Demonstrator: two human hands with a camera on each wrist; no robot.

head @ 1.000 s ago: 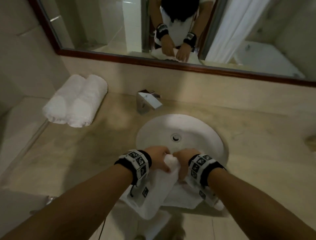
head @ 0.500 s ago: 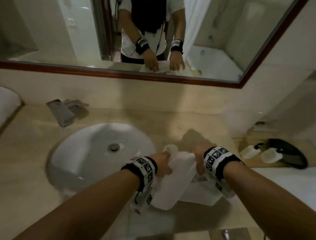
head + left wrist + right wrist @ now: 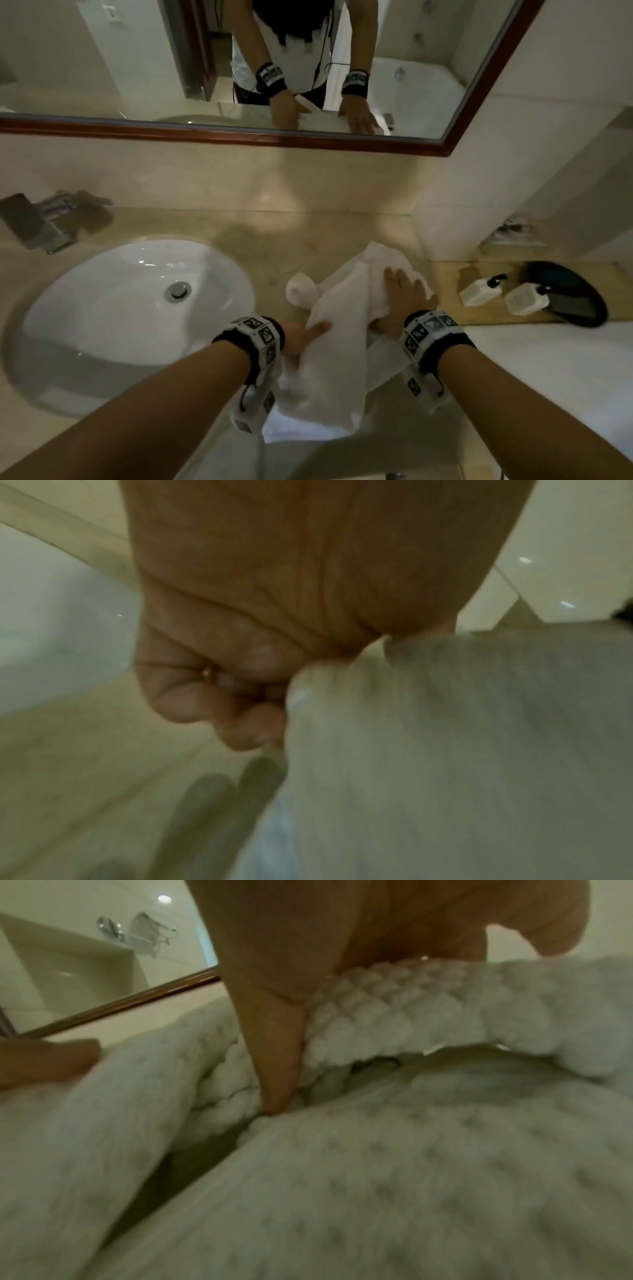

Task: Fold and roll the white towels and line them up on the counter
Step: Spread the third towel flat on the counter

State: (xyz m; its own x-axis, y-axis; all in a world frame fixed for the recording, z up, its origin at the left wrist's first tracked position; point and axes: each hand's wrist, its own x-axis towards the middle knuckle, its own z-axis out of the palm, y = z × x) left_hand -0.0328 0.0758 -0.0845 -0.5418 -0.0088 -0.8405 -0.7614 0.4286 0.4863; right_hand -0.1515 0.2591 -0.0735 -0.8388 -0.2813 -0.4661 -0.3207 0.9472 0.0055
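Observation:
A white towel [image 3: 342, 359] lies crumpled on the beige counter [image 3: 308, 240] to the right of the sink, with its near end hanging over the front edge. One corner is curled into a small roll [image 3: 301, 289]. My left hand [image 3: 305, 337] pinches the towel's left edge, thumb on top; in the left wrist view its fingers [image 3: 246, 723] are curled against the cloth [image 3: 445, 750]. My right hand [image 3: 400, 294] lies flat on the towel with fingers spread. In the right wrist view its thumb [image 3: 281, 1069] presses into the waffle weave [image 3: 377, 1177].
The white sink [image 3: 137, 301] and a steel faucet [image 3: 37, 222] are to the left. To the right, two small white bottles [image 3: 479, 291] and a black dish [image 3: 575, 294] sit on a wooden tray. A framed mirror [image 3: 445, 144] hangs on the wall behind.
Both hands carried the towel from in front of the sink to the counter on its right. My right hand released its grip and spread flat on the towel. The rolled towels at left left the view.

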